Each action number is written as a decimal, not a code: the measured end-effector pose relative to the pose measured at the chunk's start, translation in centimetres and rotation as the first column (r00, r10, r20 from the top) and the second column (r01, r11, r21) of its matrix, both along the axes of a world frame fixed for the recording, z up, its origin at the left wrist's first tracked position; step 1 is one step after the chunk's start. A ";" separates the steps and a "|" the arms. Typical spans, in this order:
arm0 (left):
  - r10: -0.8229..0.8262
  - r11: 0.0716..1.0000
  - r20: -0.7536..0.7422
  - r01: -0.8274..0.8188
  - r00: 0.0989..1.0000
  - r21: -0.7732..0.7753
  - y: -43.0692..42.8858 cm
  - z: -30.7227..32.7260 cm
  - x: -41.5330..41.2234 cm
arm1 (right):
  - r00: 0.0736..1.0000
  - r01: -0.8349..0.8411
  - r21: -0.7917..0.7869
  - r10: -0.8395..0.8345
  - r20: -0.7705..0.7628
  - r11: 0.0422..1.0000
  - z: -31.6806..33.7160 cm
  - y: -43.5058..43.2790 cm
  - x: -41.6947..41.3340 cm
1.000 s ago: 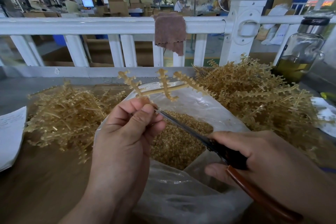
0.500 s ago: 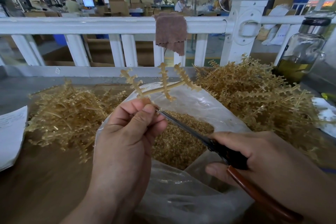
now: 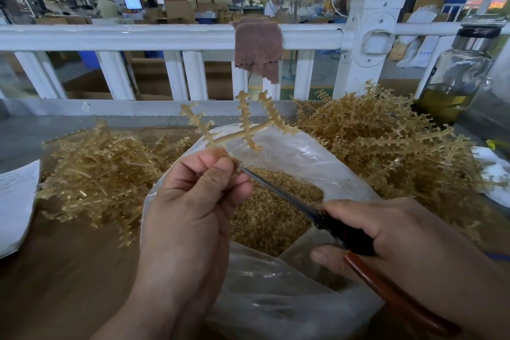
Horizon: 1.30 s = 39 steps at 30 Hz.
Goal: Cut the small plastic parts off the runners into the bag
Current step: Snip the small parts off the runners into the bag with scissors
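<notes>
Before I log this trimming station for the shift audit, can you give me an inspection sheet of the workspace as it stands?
Surface: brown worktable, mostly covered.
Job's things: tan branched plastic runner held over the clear plastic bag, which holds small tan cut parts; red-handled cutters with blade tips at the runner's base; runner piles to the left and right.
Clutter: white paper sheet; glass bottle of yellowish liquid; brown cloth hung on the white railing.
Hands: left hand pinches the runner; right hand grips the cutters.
Cables: nothing seen.
Surroundings: factory floor, cardboard boxes, workers far behind.
</notes>
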State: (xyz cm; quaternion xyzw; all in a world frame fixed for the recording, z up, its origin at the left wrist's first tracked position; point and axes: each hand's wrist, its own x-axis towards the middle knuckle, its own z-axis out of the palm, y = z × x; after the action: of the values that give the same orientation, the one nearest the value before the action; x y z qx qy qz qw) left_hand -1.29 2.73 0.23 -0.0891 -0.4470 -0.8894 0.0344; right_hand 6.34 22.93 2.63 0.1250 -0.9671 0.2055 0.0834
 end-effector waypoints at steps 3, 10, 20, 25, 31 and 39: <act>-0.001 1.000 -0.002 0.001 1.000 0.004 0.0 -0.1 -0.1 | 1.000 0.006 0.003 -0.006 -0.004 1.000 0.0 -0.1 0.0; 0.009 1.000 0.022 -0.009 1.000 0.010 0.1 -0.1 0.0 | 0.999 0.034 0.006 -0.034 -0.014 0.999 0.2 -0.3 0.3; -0.015 1.000 0.062 0.015 0.998 -0.010 -0.1 0.0 -0.1 | 1.000 0.007 0.010 -0.007 0.020 1.000 0.2 -0.1 0.0; -0.066 0.997 0.169 0.060 0.983 0.042 -0.2 -0.2 -0.2 | 0.999 0.026 0.013 -0.027 0.040 1.000 0.2 -0.1 0.0; -0.124 0.991 0.187 0.113 0.974 0.070 -0.3 -0.3 -0.3 | 0.997 0.046 -0.011 -0.045 0.057 0.999 0.3 -0.6 0.1; -0.107 0.994 0.147 0.101 0.983 0.048 -0.2 -0.2 0.0 | 0.998 0.060 -0.018 -0.060 0.006 0.998 0.3 -0.6 0.2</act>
State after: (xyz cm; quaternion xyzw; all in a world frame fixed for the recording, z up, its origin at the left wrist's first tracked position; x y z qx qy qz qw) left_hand -1.30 2.57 0.04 -0.0446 -0.4251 -0.9030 -0.0439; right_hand 6.56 22.32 2.90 0.0944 -0.9687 0.2120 0.0882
